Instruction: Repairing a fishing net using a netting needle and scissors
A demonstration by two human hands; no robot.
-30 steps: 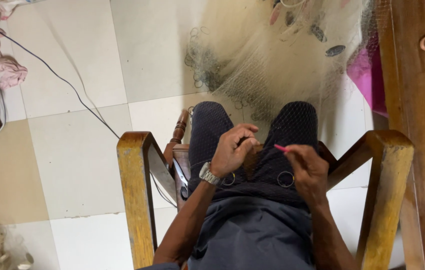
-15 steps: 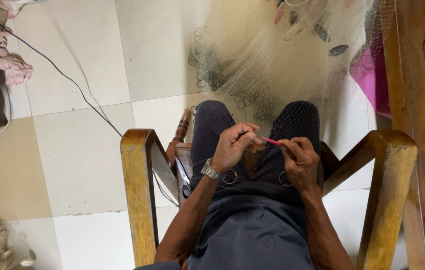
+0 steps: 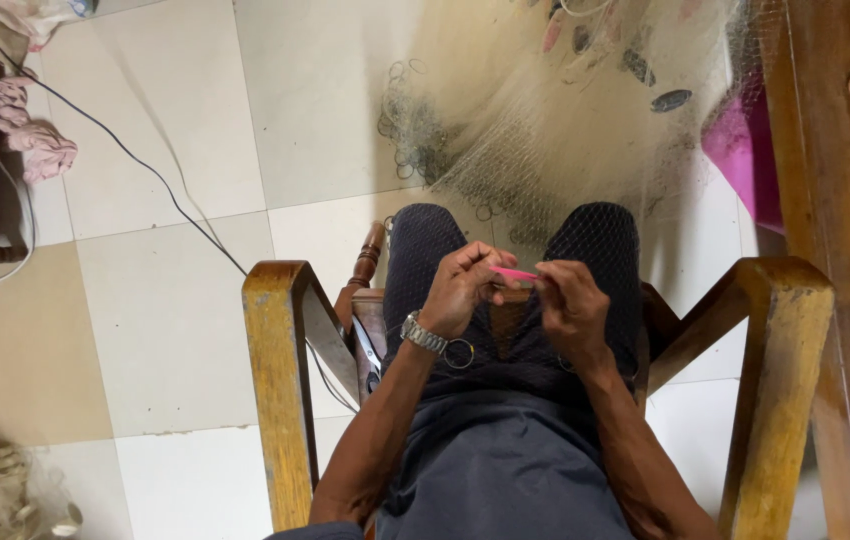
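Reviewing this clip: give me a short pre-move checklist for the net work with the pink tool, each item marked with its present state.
1. Pink tool held between both hands: ok, left hand and right hand meet at it.
2. Net within reach: ok, it drapes over the knees and spreads across the tiled floor.
3. Thread loaded on the tool: cannot tell, too small.
4. Net free of the chair arms: cannot tell, mesh too fine.
5. Black cable apart from the net: ok, it runs along the floor to the left.
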